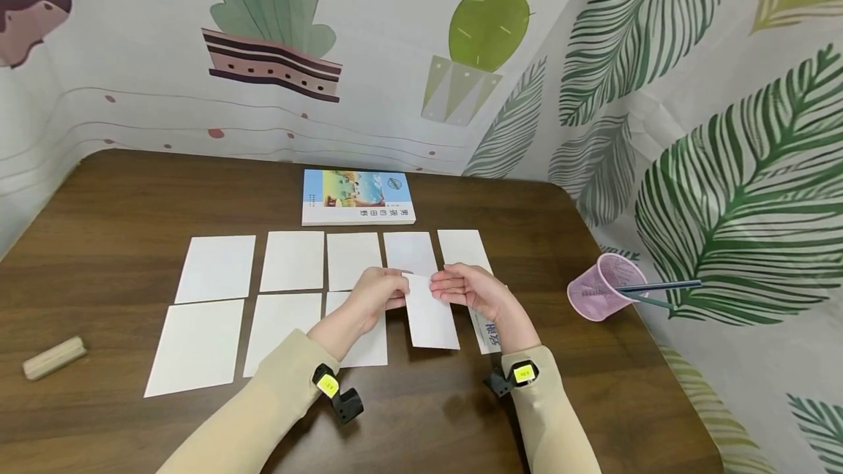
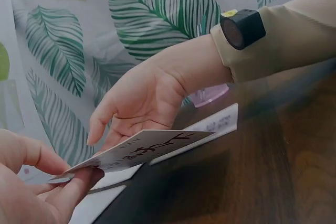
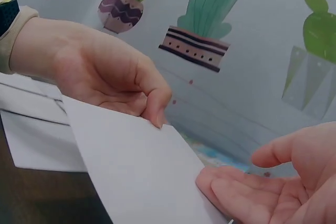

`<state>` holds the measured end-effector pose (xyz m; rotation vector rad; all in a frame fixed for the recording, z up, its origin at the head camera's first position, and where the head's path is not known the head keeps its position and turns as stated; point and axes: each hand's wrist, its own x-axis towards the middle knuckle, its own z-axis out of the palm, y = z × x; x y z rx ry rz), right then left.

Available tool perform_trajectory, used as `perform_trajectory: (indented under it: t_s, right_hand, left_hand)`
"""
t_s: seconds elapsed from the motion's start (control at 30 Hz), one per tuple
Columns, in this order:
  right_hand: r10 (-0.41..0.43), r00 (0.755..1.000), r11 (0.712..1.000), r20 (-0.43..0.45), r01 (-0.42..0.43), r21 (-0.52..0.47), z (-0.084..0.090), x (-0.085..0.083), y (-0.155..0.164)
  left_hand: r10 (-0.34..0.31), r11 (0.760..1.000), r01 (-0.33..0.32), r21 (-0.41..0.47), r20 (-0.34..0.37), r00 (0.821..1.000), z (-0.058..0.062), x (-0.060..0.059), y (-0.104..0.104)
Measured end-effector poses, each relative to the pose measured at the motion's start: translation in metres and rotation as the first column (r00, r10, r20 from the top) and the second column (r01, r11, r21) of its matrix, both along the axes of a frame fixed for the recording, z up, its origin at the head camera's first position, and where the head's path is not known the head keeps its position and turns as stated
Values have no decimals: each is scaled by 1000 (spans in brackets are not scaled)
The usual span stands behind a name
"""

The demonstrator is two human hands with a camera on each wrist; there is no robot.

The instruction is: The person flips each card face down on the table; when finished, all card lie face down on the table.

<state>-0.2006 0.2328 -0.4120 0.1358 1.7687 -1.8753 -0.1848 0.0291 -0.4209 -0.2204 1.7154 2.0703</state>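
My left hand (image 1: pixel 372 295) pinches a white card (image 1: pixel 431 320) by its far left corner, thumb on top and fingers below. The card is lifted and tilted above the table. Its upper face is blank; in the left wrist view the card's underside (image 2: pixel 152 151) carries dark red characters. At the card's right edge is my right hand (image 1: pixel 479 291), its fingers (image 3: pixel 236 195) extended, palm up and thumb apart, fingertips against or just under that edge. Under and beyond the hands lie white cards (image 1: pixel 293 262) in two rows. A card with purple print (image 1: pixel 487 331) lies partly behind the right hand.
A book (image 1: pixel 358 197) with a colourful cover lies at the table's back. On the right, a pink mesh pen cup (image 1: pixel 596 291) lies tipped over with pens (image 1: pixel 661 286) sticking out. At the far left is a small beige block (image 1: pixel 54 358). A patterned cloth hangs behind.
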Motion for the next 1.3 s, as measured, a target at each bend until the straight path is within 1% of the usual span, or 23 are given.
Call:
perform_trajectory:
  t_s: [0.1,0.27,0.47,0.57,0.7,0.83,0.93,1.1,1.3]
  right_hand:
    - [21,1000,999,19,-22,32,-7,0,-1]
    - [35,998,998,43,-37,46,-13,1,-4]
    - [54,997,996,46,-57,71,-18,2,-6]
    - [66,997,994,41,-70,88,-18,2,-8]
    - [83,996,990,35,-86,115,-19,2,-9]
    - [90,995,987,35,-94,130,-19,1,-9]
    - [87,995,987,38,-92,128,-19,0,-8]
    - [96,995,989,38,-99,109,-17,0,-7]
    - [86,995,992,46,-90,92,-15,0,-6]
  left_hand:
    - [-12,1000,13,-21,15,1000,-7,2,0]
    - [-22,998,24,-61,27,999,-16,6,-2]
    - [-47,993,48,-110,10,999,-21,8,-7]
    - [-57,992,56,-115,-7,998,-20,7,-11]
    - [-57,994,56,-98,-8,998,-16,5,-19]
    - [-50,996,51,-69,12,999,-14,3,-26]
    - [-55,997,55,-50,7,998,-11,3,-29]
    - [-81,995,81,-50,-10,997,-6,4,-33]
    - [-73,995,71,-74,-20,997,0,5,-34]
